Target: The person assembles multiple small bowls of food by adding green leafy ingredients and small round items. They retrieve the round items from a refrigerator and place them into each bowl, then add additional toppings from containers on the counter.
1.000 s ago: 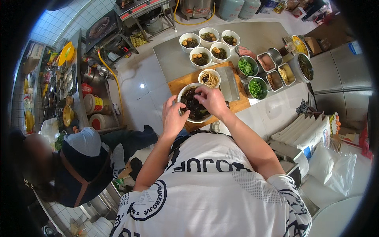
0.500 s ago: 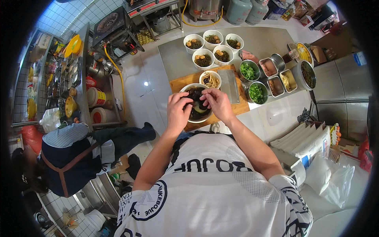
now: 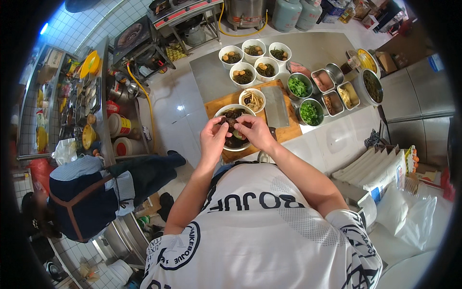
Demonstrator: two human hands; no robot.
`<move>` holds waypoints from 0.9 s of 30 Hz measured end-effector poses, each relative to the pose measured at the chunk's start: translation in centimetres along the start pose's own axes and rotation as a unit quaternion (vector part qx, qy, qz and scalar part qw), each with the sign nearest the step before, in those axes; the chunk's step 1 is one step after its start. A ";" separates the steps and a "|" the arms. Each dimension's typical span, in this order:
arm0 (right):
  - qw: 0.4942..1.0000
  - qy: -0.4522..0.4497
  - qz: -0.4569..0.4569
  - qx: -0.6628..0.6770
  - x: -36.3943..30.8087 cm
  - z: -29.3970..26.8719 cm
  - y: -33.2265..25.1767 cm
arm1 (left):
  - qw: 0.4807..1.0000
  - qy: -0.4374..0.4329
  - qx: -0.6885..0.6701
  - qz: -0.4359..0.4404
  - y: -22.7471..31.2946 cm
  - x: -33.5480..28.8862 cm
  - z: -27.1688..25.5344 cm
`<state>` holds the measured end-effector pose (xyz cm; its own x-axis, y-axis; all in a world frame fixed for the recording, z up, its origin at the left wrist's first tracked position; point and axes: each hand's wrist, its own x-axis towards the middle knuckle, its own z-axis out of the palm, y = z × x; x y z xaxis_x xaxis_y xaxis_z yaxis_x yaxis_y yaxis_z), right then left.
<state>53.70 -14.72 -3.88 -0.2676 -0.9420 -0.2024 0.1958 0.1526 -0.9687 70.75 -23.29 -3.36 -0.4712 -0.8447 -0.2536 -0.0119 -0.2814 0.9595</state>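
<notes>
Over a large white bowl (image 3: 216, 113) on the wooden cutting board (image 3: 288, 126), my left hand (image 3: 212, 137) and my right hand (image 3: 256, 133) pinch a dark brown, floppy piece of what looks like wood ear fungus (image 3: 229, 121) between thumbs and fingertips. More dark pieces (image 3: 234, 113) sit in dark liquid inside the bowl, partly hidden by my hands. Just beyond it stands a smaller white tub (image 3: 242, 92) with pale sliced strips and some dark bits. A wide-bladed cleaver (image 3: 275, 107) lies flat on the board, to the right of that tub.
Several white tubs (image 3: 254, 50) with dark green strands and round brownish pieces stand farther back on the steel table (image 3: 207, 72). Steel pots of chopped greens (image 3: 308, 113) and trays of ingredients (image 3: 333, 104) line the right. At left, an aproned person (image 3: 82, 197) bends near a shelf.
Both hands have drawn slightly back and lifted, and a dark piece now shows between their fingertips above the bowl. The whole view has shifted slightly.
</notes>
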 end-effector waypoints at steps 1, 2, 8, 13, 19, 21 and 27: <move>1.000 0.000 -0.002 0.010 0.0 -0.1 -0.1 | 1.000 -0.014 -0.013 0.020 0.2 -0.1 0.1; 1.000 0.005 0.006 0.023 -0.2 -0.1 -0.1 | 0.999 -0.026 -0.018 -0.012 0.3 -0.2 0.0; 0.995 0.084 -0.059 0.010 -0.6 0.2 -0.1 | 0.997 -0.062 -0.046 -0.023 -0.3 -0.3 -0.3; 0.992 0.090 -0.087 -0.030 -1.4 0.7 -0.6 | 0.999 -0.027 -0.024 0.026 -1.1 -0.7 -0.1; 0.966 0.075 -0.177 -0.174 -1.8 0.9 -1.8 | 0.998 -0.022 0.009 0.058 -1.6 -0.9 0.4; 0.958 0.076 -0.187 -0.201 -1.8 0.9 -2.1 | 0.996 -0.019 0.036 0.074 -1.7 -0.9 0.5; 0.939 0.094 -0.220 -0.247 -1.9 1.3 -2.2 | 0.988 -0.001 0.101 0.115 -1.5 -1.2 0.6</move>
<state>55.04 -13.63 -1.20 -0.3902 -0.8843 0.2566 -0.4219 -0.0760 -0.9035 70.78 -21.57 -4.41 -0.4838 -0.8748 -0.0257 -0.0795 0.0147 0.9967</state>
